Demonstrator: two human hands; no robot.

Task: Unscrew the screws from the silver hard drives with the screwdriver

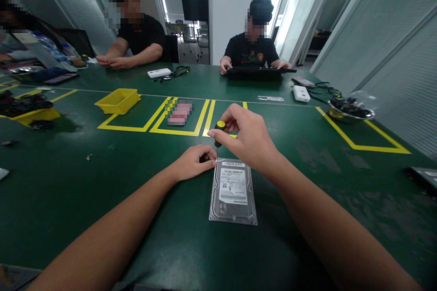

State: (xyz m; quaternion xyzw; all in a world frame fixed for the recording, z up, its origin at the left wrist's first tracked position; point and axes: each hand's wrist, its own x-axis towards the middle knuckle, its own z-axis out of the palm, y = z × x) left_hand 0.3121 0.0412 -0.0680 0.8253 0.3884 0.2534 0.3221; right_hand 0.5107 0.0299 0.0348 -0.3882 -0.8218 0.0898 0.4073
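A silver hard drive [233,193] with a white label lies flat on the green table in front of me. My right hand [247,134] grips a small screwdriver [221,126] by its black and yellow handle. The shaft points down, its tip at the drive's far left corner. At that same corner my left hand [194,162] is closed, thumb and fingers curled together against the drive's edge beside the shaft. Whether a screw sits under the tip is too small to see.
Beyond the drive stand a yellow tray [119,101] and a pink, blurred item [180,113] within yellow tape outlines. A metal bowl of cables [351,111] is at right, a filled yellow bin [32,116] at left. Several people sit across the table [153,245].
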